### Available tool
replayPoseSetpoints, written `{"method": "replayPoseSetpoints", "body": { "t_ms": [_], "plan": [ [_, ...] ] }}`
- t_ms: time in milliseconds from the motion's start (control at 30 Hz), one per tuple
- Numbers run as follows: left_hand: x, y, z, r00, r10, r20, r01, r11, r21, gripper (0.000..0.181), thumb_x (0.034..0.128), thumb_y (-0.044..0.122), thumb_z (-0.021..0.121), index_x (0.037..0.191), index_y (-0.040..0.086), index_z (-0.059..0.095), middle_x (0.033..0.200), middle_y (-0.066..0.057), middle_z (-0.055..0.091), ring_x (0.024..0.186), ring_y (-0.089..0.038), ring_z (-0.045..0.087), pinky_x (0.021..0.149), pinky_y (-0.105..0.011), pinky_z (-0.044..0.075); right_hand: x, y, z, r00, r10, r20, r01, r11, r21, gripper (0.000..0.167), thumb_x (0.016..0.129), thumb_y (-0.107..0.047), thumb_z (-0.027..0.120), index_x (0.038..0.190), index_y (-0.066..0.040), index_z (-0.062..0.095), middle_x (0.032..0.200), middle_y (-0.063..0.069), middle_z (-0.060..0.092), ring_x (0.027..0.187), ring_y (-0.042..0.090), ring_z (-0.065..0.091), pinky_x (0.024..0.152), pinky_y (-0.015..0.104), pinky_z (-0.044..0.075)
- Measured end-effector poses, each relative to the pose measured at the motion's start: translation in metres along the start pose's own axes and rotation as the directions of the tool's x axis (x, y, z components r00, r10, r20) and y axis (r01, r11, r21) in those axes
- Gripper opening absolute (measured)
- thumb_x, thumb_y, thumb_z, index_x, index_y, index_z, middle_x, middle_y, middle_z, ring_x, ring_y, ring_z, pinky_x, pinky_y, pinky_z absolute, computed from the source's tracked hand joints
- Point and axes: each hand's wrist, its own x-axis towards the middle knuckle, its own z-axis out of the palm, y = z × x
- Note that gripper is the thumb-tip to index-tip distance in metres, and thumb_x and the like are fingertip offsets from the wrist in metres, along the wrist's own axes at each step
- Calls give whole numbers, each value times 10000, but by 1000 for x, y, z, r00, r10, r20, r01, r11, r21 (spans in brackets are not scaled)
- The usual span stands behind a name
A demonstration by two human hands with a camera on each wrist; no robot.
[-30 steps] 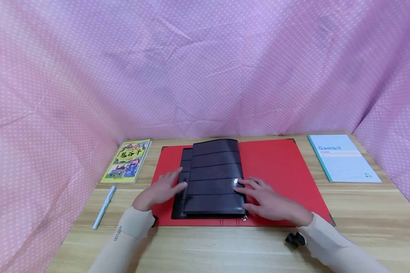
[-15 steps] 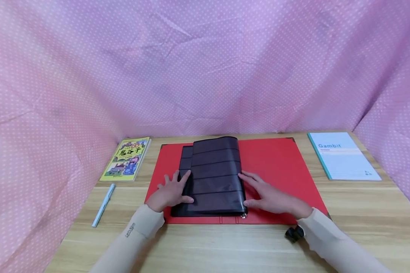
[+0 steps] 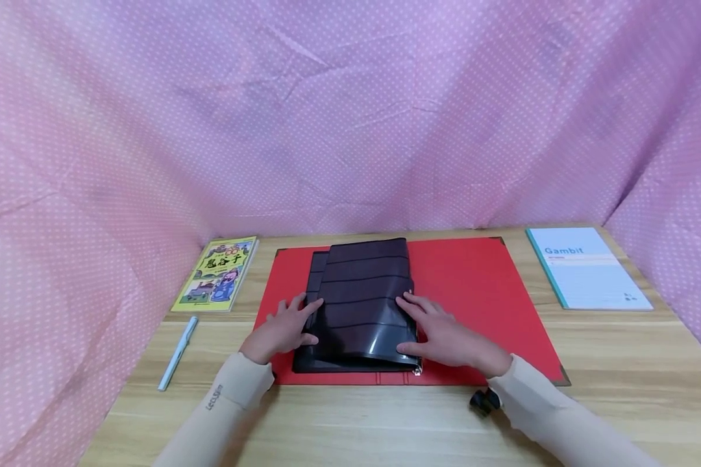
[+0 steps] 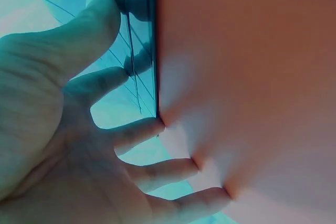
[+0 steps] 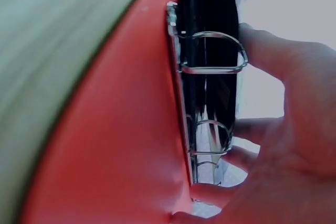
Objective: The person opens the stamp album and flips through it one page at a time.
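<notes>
A red ring binder lies opened flat, with black pocket pages stacked on its left half. The top sheet bulges near its lower right. My left hand rests spread at the pages' left edge; in the left wrist view, thumb and index finger touch the glossy black sheet while other fingertips press the red cover. My right hand lies along the pages' ring side, fingertips on the top sheet. Metal rings pass through the pages in the right wrist view, beside that hand's fingers.
A yellow illustrated book lies at the back left, with a pale blue pen in front of it. At the back right is a white and teal notebook. A pink dotted cloth hangs behind the wooden table.
My right hand has shifted left onto the top black sheet, whose lower right now bulges. The left hand moved right along the pages, then slightly back left.
</notes>
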Motion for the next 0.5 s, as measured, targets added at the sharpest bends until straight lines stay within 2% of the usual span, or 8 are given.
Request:
{"method": "replayPoseSetpoints", "body": {
  "t_ms": [167, 267, 400, 500],
  "plan": [
    [-3, -5, -1, 1000, 26, -3, -26, 999, -35, 808, 770, 321, 782, 1456, 192, 376, 1510, -186, 185, 1311, -449, 234, 946, -681, 306, 4, -4, 2, 1000, -7, -1, 7, 999, -36, 898, 756, -523, 731, 1494, -239, 305, 1519, 8, 243, 1355, 298, 234, 968, 648, 316],
    [-7, -8, -1, 999, 42, -1, -42, 998, -45, 809, 719, 286, 830, 1400, 145, 416, 1495, -179, 222, 1324, -412, 240, 933, -607, 388, 6, -8, 4, 999, -9, 31, 11, 997, -73, 880, 762, -511, 730, 1490, -238, 317, 1517, 7, 253, 1364, 308, 217, 991, 667, 253],
    [-11, -11, -1, 999, 41, 21, -40, 998, -58, 829, 669, 272, 868, 1356, 145, 420, 1475, -158, 266, 1324, -346, 270, 878, -494, 482, 11, -12, 8, 997, -12, 72, 20, 993, -116, 826, 793, -483, 712, 1481, -220, 339, 1497, 15, 292, 1364, 335, 205, 996, 662, 211],
    [-12, -13, -2, 998, 39, 43, -35, 996, -82, 850, 675, 283, 863, 1378, 152, 405, 1475, -153, 264, 1323, -340, 272, 875, -494, 484, 13, -12, 7, 997, -8, 74, 15, 995, -96, 797, 809, -480, 695, 1478, -221, 346, 1496, 13, 297, 1364, 349, 202, 986, 686, 202]
  ]
}}
